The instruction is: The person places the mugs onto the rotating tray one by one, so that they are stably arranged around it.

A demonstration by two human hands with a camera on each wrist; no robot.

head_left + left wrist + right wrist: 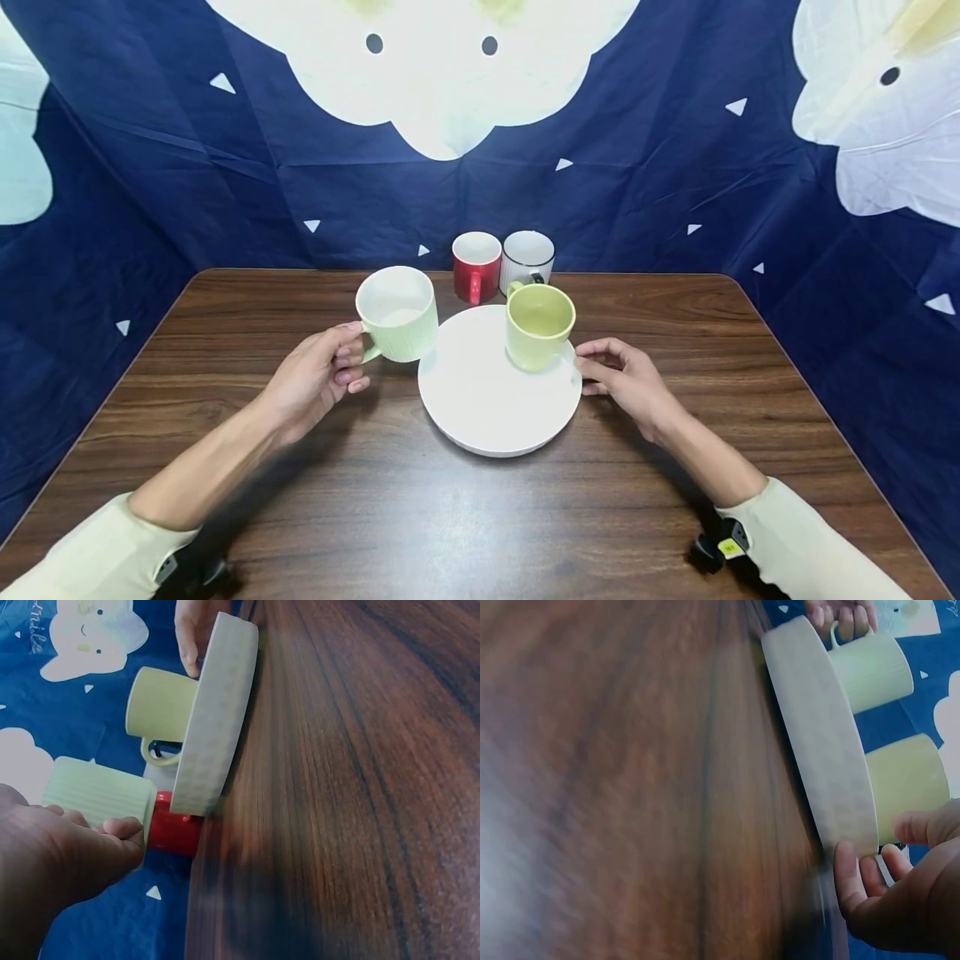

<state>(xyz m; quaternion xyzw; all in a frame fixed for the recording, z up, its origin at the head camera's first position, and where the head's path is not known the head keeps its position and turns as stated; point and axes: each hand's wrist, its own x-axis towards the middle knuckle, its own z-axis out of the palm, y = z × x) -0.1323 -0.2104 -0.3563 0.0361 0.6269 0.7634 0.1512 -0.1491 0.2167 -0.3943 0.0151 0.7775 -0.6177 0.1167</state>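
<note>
My left hand (pixel 318 379) grips the handle of a pale mint-green mug (pixel 401 333). It holds the mug upright above the table, at the left edge of a thick white round stand (pixel 487 408); the mug's ribbed side shows in the left wrist view. A yellow-green mug (pixel 538 333) stands upright on the stand's back right part, its handle toward the back. My right hand (pixel 626 379) is at the stand's right edge with relaxed, bent fingers. In the right wrist view its fingertips (pixel 845 859) touch the dimpled side wall, and the thumb points toward the yellow-green mug.
Behind the stand, at the table's back edge, a red mug (pixel 477 271) and a white mug (pixel 527 254) with a dark rim stand side by side. The dark wood table (pixel 465 533) reaches a blue curtain (pixel 247 183) with white cloud shapes.
</note>
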